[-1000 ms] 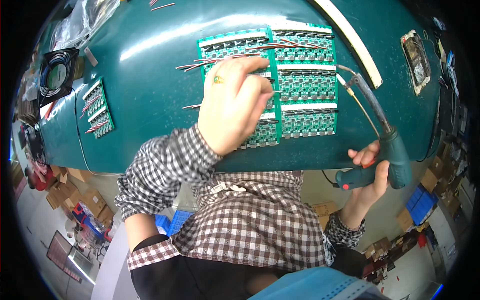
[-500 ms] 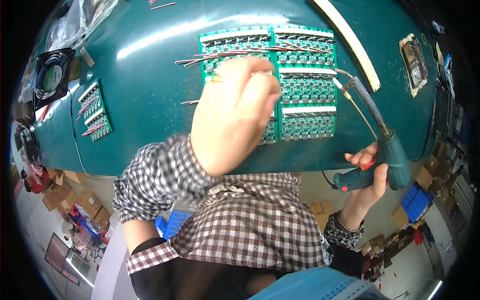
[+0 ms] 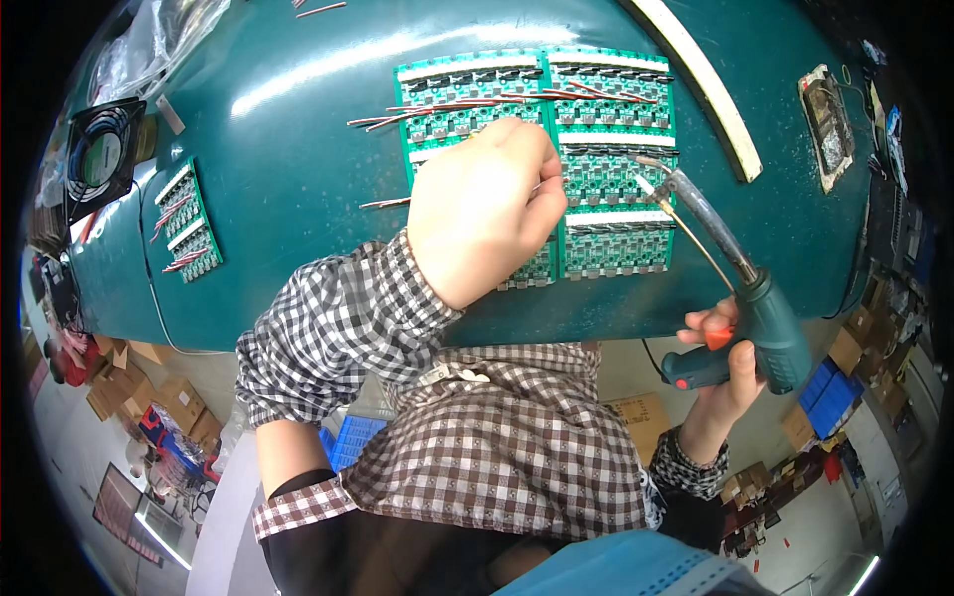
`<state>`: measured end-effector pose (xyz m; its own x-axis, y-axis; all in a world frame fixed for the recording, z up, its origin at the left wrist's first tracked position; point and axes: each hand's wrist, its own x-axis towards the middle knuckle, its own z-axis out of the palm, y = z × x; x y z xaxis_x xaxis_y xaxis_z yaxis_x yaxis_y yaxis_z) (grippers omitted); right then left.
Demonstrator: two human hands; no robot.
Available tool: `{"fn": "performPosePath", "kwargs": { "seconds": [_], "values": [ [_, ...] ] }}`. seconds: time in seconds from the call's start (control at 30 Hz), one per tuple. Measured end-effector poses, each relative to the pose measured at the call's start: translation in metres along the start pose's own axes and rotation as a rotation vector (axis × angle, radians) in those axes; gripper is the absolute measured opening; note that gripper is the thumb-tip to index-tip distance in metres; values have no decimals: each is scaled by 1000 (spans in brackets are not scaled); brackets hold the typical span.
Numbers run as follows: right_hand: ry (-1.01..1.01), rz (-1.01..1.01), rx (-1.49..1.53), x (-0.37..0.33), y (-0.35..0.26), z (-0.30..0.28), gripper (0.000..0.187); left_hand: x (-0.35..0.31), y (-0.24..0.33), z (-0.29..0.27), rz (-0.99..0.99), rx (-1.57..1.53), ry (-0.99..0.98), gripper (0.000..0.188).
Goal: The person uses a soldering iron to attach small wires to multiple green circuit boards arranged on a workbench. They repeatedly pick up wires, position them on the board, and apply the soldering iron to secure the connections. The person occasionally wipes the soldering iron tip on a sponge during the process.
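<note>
My left hand [image 3: 487, 209] is over the left green circuit board panel [image 3: 472, 87], its thumb and fingers pinched on what looks like a thin wire, mostly hidden by the fingers. In my right hand [image 3: 730, 368] is a green soldering gun [image 3: 780, 333] with a red trigger. Its bent metal tip and the thin solder feed tube [image 3: 701, 235] reach over the right circuit board panel [image 3: 618, 230], near the middle rows. Red and black wires [image 3: 467, 105] lie across the upper part of both panels. Some wire ends stick out left of my left hand.
A smaller circuit board [image 3: 189, 221] with wires lies on the green table [image 3: 298, 199] at left, near a black fan [image 3: 102, 149] and clear plastic bags [image 3: 154, 45]. A curved white strip [image 3: 701, 84] lies beyond the panels. At far right is a worn metal tray [image 3: 825, 129].
My left hand has moved slightly right and down, its fingers now pinched low over the panels. The soldering gun's tip has moved left and a little down, further over the right panel.
</note>
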<state>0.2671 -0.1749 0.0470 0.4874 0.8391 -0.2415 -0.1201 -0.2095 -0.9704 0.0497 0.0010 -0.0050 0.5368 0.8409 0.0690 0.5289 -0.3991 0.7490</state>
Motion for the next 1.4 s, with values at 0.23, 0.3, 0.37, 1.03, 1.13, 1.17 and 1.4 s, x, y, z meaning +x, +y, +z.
{"fn": "performPosePath", "kwargs": {
  "seconds": [0.23,0.3,0.37,1.03,1.13,1.17,1.4],
  "values": [
    [-19,35,-27,-2,-4,3,43,3,2,-1,35,-8,13,8],
    [-38,50,-22,-3,-5,3,42,5,-3,1,54,-5,6,8],
    [-60,53,-46,-4,-4,2,46,7,-2,0,47,-3,-14,8],
    [-138,13,-291,-8,-3,9,47,12,-2,-3,-3,-49,-61,6],
    [-154,19,-304,-9,-4,12,46,12,-2,-2,-2,-45,-56,6],
    [-148,25,-309,-10,-4,13,46,12,-2,-2,-4,-44,-54,6],
    [-124,49,-302,-13,-1,12,49,12,-2,-2,2,-34,-32,8]
  ]
}}
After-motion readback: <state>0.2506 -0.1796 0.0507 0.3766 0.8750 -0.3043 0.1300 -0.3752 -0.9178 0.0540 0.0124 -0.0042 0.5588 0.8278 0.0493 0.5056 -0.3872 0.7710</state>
